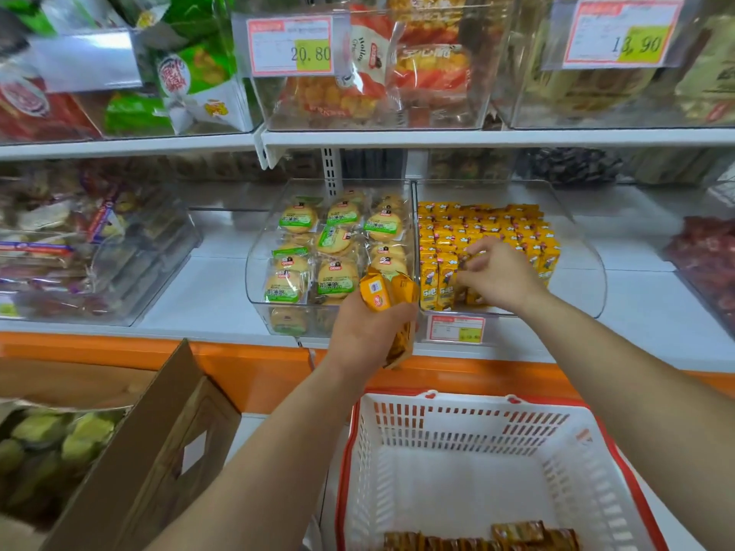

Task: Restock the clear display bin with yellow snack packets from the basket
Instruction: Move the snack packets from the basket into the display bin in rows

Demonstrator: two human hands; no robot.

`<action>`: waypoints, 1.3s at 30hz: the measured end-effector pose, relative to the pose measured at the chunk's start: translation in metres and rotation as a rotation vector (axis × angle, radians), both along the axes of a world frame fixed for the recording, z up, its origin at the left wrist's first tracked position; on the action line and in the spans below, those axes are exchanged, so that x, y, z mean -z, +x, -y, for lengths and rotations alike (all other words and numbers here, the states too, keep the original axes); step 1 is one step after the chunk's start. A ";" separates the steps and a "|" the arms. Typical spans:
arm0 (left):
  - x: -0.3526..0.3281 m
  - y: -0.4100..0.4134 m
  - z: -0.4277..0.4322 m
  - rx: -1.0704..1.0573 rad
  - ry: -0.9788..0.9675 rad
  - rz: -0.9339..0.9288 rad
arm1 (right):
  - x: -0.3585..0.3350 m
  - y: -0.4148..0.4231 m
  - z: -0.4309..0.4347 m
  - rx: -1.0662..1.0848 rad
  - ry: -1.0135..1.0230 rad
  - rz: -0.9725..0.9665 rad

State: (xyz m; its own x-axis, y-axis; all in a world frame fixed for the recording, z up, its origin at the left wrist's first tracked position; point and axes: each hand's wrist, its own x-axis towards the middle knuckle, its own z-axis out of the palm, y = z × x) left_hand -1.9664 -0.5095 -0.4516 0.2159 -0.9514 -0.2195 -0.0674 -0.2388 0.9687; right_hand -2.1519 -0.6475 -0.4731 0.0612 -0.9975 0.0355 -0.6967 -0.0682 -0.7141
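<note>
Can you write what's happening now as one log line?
left hand: holds yellow packets | right hand: placing packets in bin | basket: few left

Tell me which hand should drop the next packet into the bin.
Right. The right hand is already inside the bin, fingers among the standing rows. The left hand sits outside, in front of it, gripping spare packets it can likely pass over.

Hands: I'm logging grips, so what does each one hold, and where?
Left hand clasps a bunch of yellow packets around their middle. Right hand fingers packets in the bin; hold unclear.
</note>
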 end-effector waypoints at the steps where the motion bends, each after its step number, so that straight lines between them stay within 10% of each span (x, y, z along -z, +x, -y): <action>1: 0.000 -0.002 0.000 0.017 -0.002 0.005 | -0.008 -0.005 -0.014 -0.009 -0.035 0.050; 8: 0.005 -0.021 -0.003 0.339 -0.030 -0.092 | -0.032 -0.025 -0.113 -0.209 0.167 0.507; 15: 0.004 -0.036 -0.009 0.530 0.047 -0.332 | -0.042 -0.044 -0.113 -0.353 0.270 0.463; 29: -0.002 -0.035 -0.013 0.397 0.109 -0.366 | -0.038 -0.076 -0.093 -0.445 0.263 0.901; 39: 0.005 -0.036 -0.007 0.297 -0.009 -0.162 | -0.036 -0.058 -0.091 -0.228 0.225 0.690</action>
State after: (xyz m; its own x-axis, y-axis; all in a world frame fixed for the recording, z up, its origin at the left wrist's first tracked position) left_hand -2.0020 -0.5025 -0.4565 -0.1079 -0.9697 -0.2194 0.0227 -0.2230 0.9746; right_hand -2.2096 -0.5561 -0.4368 0.3049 -0.9503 -0.0624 -0.0732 0.0420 -0.9964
